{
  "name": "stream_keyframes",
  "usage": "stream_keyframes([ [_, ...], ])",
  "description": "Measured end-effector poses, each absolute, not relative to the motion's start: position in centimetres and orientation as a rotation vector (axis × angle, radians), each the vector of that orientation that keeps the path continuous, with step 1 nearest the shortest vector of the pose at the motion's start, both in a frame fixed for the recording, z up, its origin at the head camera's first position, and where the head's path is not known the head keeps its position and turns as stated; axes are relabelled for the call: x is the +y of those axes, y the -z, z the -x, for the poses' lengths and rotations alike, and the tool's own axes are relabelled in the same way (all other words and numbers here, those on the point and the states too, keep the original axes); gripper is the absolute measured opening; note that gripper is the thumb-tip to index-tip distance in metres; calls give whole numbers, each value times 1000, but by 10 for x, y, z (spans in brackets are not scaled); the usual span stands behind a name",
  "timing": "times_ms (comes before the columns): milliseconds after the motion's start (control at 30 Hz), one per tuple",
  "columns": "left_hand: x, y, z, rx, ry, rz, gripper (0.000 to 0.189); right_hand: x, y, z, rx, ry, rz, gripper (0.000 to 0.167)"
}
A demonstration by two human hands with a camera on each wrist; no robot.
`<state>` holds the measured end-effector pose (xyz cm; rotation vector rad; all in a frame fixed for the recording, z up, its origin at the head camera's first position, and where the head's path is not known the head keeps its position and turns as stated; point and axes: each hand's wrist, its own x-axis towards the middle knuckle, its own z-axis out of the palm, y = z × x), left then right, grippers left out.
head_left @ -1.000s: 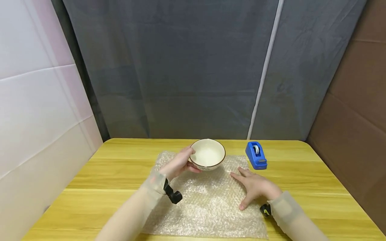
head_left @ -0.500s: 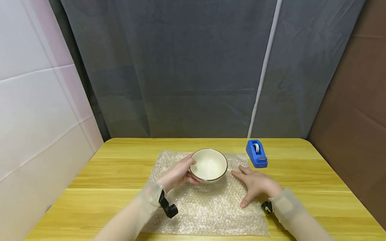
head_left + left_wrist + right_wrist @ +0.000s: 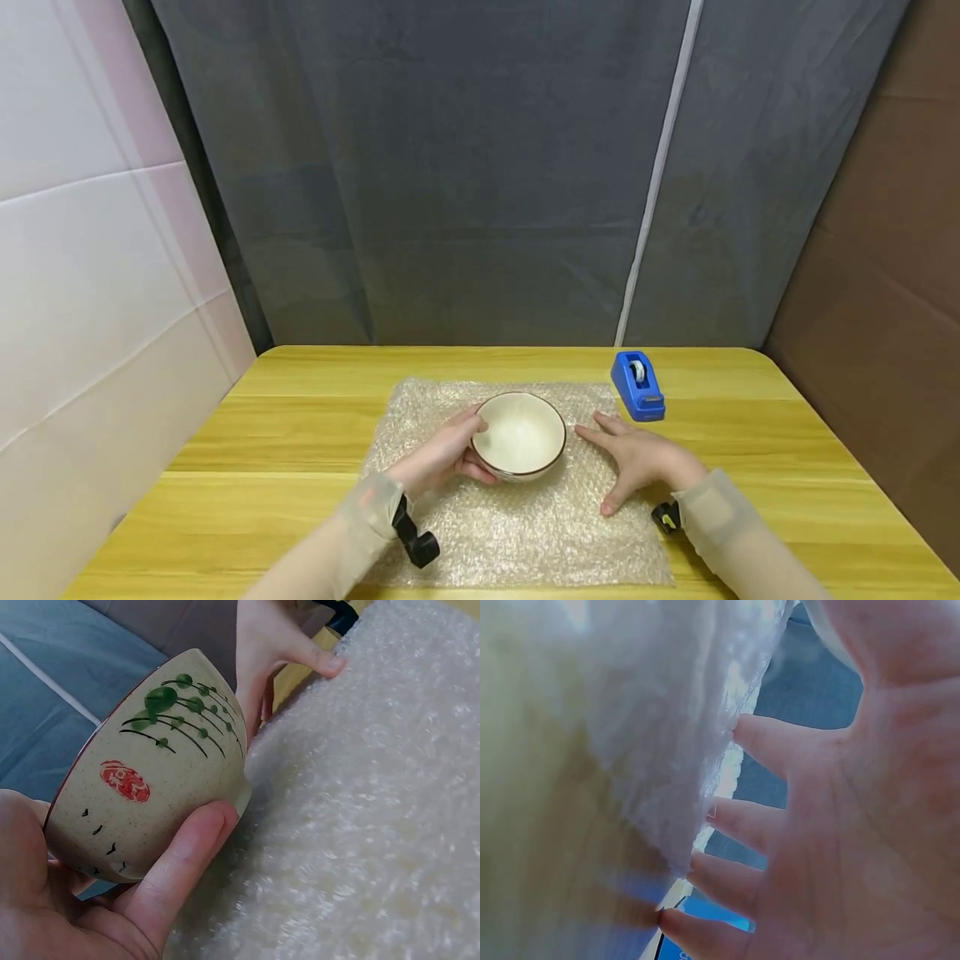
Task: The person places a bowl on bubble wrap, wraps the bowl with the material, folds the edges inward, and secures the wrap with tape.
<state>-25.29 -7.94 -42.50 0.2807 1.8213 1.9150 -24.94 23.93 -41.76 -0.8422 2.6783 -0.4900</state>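
Rests the right hand (image 3: 641, 458), splayed, on the right part of the bubble wrap (image 3: 525, 542). Grips with the left hand (image 3: 447, 447) the left side of the cream bowl (image 3: 519, 435), over the middle of the bubble wrap. Has, farther off, a blue tape dispenser (image 3: 637, 387), then a grey curtain (image 3: 480, 175)

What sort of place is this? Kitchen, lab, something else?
Likely a makeshift indoor booth, perhaps for recording, rather than a kitchen: a gray curtain hangs behind the wood-grain table, and a creased brown sheet screens its right side.
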Motion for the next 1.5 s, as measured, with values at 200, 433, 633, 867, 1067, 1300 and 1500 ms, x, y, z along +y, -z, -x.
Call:
stream_keyframes([
  [200,-80,431,249,1793,-1922,-268,64,239,418,249,2666,512,824,122],
  [433,-80,434,250,1760,-1929,-292,63,241,418,251,2656,528,847,121],
  [633,-78,437,249,1708,-1978,-291,64,245,415,252,2648,551,891,118],
  [867,-76,440,246,1661,-2019,-282,66,249,410,258,2626,625,876,115],
  [1067,-75,442,247,1637,-2017,-293,65,246,403,271,2620,732,787,95],
  [1300,-76,443,247,1625,-1993,-328,62,228,396,282,2658,811,483,93],
  [1500,-83,443,240,1592,-1998,-324,64,214,396,286,2745,822,365,93],
])
